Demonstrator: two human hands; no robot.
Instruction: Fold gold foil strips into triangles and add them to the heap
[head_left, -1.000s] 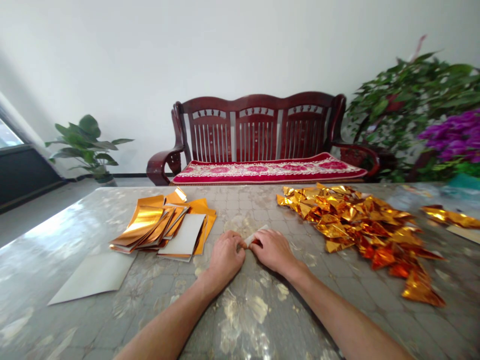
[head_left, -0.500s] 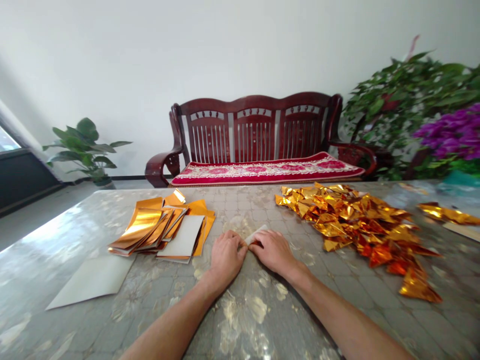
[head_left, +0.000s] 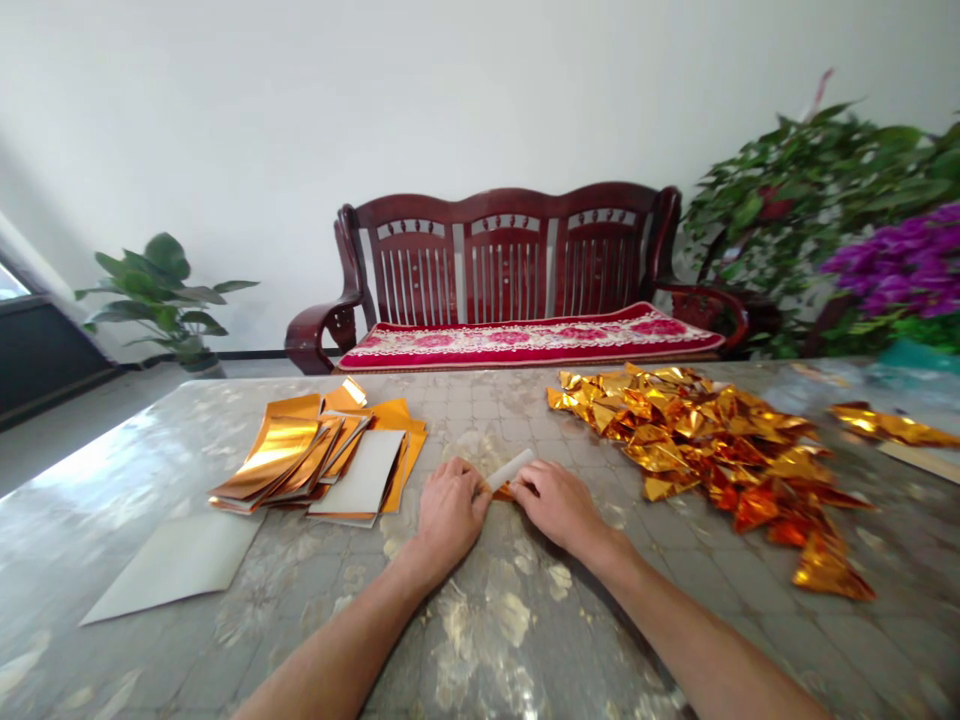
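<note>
A foil-backed paper strip [head_left: 511, 472] was pinched firmly between the left hand [head_left: 450, 515] and right hand [head_left: 555, 505], which had been eased apart, exposing more white backing, midway between the stacked foil sheets [head_left: 281, 455] and the heap of folded gold foil [head_left: 697, 440].

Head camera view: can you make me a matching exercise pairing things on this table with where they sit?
Things:
1. White-backed paper strip
2. Heap of gold foil triangles
3. Stack of orange-gold foil rectangles
4. Red floral bench cushion

Places:
A. On the dark wooden bench
B. Between left hand and right hand
C. Left of both hands
D. Right of both hands

Pairs: 1B, 2D, 3C, 4A
</note>
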